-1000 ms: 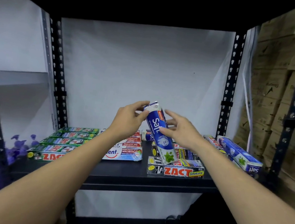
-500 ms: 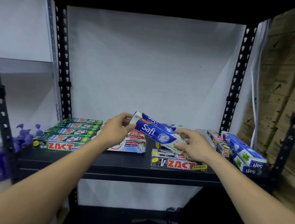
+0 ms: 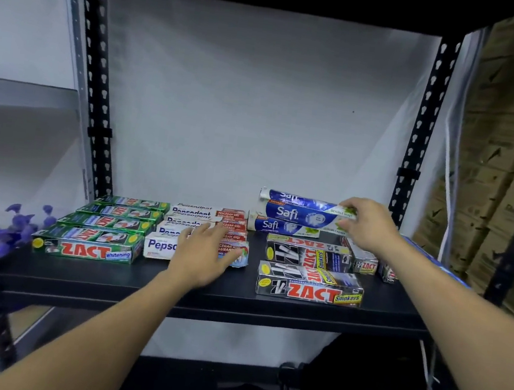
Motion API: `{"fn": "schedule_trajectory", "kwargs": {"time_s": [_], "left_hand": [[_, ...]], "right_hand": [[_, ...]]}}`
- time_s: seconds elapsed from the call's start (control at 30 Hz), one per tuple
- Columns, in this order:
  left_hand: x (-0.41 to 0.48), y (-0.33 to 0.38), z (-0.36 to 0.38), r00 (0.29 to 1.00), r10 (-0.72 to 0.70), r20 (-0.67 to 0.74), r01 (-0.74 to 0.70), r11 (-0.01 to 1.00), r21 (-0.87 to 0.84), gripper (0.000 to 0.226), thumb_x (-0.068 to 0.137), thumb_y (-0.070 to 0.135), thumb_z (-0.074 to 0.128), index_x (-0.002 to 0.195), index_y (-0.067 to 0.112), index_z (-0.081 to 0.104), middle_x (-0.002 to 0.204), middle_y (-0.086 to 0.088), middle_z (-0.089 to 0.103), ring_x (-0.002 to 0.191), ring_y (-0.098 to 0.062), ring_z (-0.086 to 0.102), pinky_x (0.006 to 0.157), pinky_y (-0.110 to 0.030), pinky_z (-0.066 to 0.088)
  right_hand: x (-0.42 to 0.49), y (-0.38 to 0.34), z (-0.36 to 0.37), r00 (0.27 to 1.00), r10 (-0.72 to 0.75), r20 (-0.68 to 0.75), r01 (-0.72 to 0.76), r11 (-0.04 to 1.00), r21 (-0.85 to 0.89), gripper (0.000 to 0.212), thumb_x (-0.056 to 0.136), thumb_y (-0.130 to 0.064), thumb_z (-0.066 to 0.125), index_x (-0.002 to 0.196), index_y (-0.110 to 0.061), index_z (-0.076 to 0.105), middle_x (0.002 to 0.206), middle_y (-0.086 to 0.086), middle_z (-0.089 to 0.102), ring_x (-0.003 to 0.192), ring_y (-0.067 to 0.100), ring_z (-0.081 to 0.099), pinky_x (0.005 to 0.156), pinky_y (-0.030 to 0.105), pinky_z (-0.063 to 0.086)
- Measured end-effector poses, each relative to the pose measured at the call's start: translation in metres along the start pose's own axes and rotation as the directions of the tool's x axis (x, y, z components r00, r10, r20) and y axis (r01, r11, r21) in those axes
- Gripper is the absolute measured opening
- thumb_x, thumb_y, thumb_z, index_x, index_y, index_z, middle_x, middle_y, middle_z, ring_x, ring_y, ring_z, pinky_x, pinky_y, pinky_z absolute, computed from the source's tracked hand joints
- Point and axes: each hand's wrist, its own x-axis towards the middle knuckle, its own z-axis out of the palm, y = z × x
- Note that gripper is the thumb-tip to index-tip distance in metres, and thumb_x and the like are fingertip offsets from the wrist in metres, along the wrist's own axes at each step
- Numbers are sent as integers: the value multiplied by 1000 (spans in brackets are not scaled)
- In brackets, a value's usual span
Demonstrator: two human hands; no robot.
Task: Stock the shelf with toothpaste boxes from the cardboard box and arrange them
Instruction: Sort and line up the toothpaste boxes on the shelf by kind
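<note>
Black metal shelf (image 3: pixel 128 279), centre of frame. Left: four green "ZACT Whitening" boxes (image 3: pixel 88 243) in a row running front to back. Beside them, white-and-red "Pepsodent" boxes (image 3: pixel 204 217); left hand (image 3: pixel 206 253) hovers over these, fingers spread, gripping nothing. Centre-right: black "ZACT Smokers" boxes (image 3: pixel 309 284). Behind them, a blue "Safi" box (image 3: pixel 281 226) lies at the back; right hand (image 3: pixel 365 224) pinches the right end of an upper Safi box (image 3: pixel 299 211) on top of it.

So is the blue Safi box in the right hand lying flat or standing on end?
Lying flat: the Safi box runs sideways atop another Safi box, right hand gripping its end.
</note>
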Motion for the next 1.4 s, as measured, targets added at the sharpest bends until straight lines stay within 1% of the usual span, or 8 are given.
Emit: {"fn": "schedule_trajectory", "kwargs": {"time_s": [0.07,0.17,0.27,0.43,0.6,0.83,1.07,1.4], "left_hand": [[-2,-13,13,1000,-9,28,8,998,60,75,90,75,27,149,29,36,158,4,34,148,-21,22,120,-49,9],[-4,-19,22,999,11,-37,-7,994,108,82,85,76,13,150,31,35,159,6,31,149,-19,20,121,-47,3],[-4,-21,27,995,29,-95,-19,994,108,78,87,73,14,146,31,42,156,8,36,148,-17,23,121,-45,5],[-3,-23,29,994,24,-108,-15,996,87,73,88,70,18,144,31,44,154,11,39,146,-14,26,120,-43,9],[-3,-24,30,991,35,-131,-26,997,70,75,86,71,16,142,32,47,153,12,41,144,-12,28,119,-41,9],[-4,-23,29,988,32,-149,-26,999,39,71,86,70,19,138,32,51,150,12,44,141,-10,33,119,-41,13],[-4,-23,28,986,37,-162,-33,999,28,69,87,69,22,134,31,54,148,11,47,138,-10,36,117,-41,16],[-3,-24,31,985,35,-168,-30,999,29,62,88,66,29,131,31,56,146,11,49,136,-10,40,116,-45,20]], "right_hand": [[10,4,10,1000,12,14,-12,1000,-19,37,87,-18,73,123,-13,64,121,10,65,106,26,60,85,32,47],[24,5,28,999,30,36,-29,999,-39,38,87,-17,73,122,-12,64,122,11,65,109,27,60,89,34,50],[40,6,47,996,44,73,-40,997,-68,36,86,-17,73,121,-10,63,123,12,64,109,27,60,89,39,53],[66,13,71,983,66,172,-38,987,-157,36,89,-21,70,123,-12,63,129,10,62,115,26,56,89,33,46],[76,31,87,950,86,300,-45,989,-140,35,91,-23,68,126,-18,64,133,5,61,120,24,55,92,32,44],[84,44,98,961,86,262,-72,996,-61,37,89,-16,71,125,-20,64,134,5,61,123,23,55,94,31,42],[90,42,105,945,170,279,-138,982,-130,51,80,-29,81,126,-21,62,135,11,57,121,28,55,89,34,45],[93,38,111,954,195,226,-167,976,-137,53,76,-33,84,123,-19,64,129,11,61,120,29,54,95,36,45]]}}
